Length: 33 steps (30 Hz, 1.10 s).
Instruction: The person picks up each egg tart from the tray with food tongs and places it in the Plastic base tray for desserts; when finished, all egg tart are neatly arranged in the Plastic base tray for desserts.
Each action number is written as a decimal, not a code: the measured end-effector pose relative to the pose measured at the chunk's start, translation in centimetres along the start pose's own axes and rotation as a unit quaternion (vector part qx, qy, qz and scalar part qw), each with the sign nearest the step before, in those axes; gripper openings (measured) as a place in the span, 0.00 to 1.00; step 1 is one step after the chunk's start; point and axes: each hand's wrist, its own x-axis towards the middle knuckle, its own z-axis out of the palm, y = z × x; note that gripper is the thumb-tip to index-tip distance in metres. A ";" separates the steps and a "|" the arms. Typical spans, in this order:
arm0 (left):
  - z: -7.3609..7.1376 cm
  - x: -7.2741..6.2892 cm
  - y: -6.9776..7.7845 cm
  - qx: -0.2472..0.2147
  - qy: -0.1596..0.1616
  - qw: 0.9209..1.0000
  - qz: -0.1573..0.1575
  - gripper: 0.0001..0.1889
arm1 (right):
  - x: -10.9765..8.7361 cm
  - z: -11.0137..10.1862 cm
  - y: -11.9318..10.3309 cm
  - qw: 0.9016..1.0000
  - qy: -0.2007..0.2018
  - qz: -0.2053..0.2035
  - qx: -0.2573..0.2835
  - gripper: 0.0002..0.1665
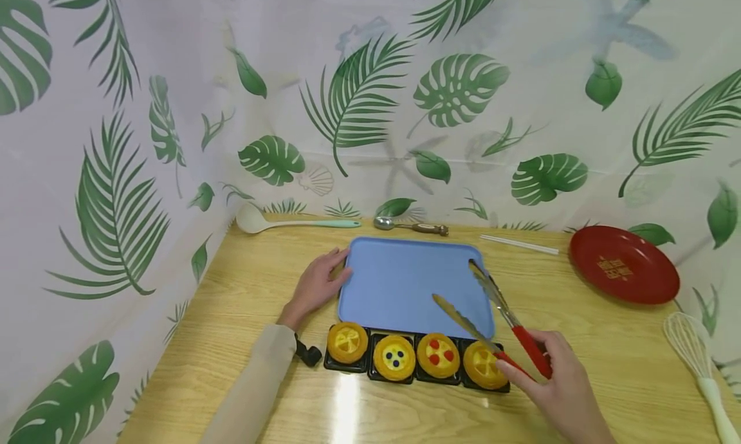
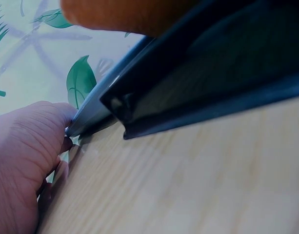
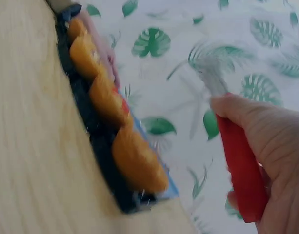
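My right hand [image 1: 564, 386] grips the red handles of metal tongs [image 1: 529, 349], whose arms are spread over the right part of a blue tray [image 1: 393, 277]. Along the tray's near edge stands a row of egg tarts in black holders [image 1: 370, 374]. The leftmost tart [image 1: 347, 342] has pale wedges on top, another tart [image 1: 395, 357] dark blue dots, the third tart [image 1: 438, 355] red pieces. Below the tongs is the rightmost tart [image 1: 477, 365], partly covered by them. My left hand [image 1: 317, 280] touches the tray's left edge with loosely extended fingers, partly hidden in the left wrist view.
Behind the tray lie a pale ladle [image 1: 251, 219], a spoon with a brown handle [image 1: 405, 224] and white chopsticks [image 1: 519, 244]. A red plate [image 1: 642, 283] and a whisk [image 1: 695, 354] are at the right. A leaf-patterned curtain [image 1: 370, 193] hangs along the back and left of the table.
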 end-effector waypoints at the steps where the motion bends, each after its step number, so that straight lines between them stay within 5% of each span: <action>1: 0.0 0.0 -0.1 0.001 0.000 1.000 -0.001 0.29 | 0.1 0.1 0.6 1.000 0.017 0.013 -0.009 0.37; 5: -0.1 0.1 -0.4 0.003 0.003 1.000 -0.004 0.29 | 0.7 0.5 2.6 0.994 0.050 0.091 -0.034 0.40; 10: 0.0 -0.1 -0.2 -0.003 0.008 1.000 -0.005 0.29 | 1.7 1.2 4.9 0.981 0.029 0.186 -0.053 0.43; 19: 0.1 -0.1 0.0 -0.002 0.012 1.000 -0.003 0.29 | 2.4 2.9 7.7 0.968 0.028 0.234 -0.086 0.40; 33: 0.5 -0.5 0.4 -0.009 0.012 1.000 -0.007 0.29 | 2.9 2.9 8.3 0.952 -0.006 0.277 -0.126 0.45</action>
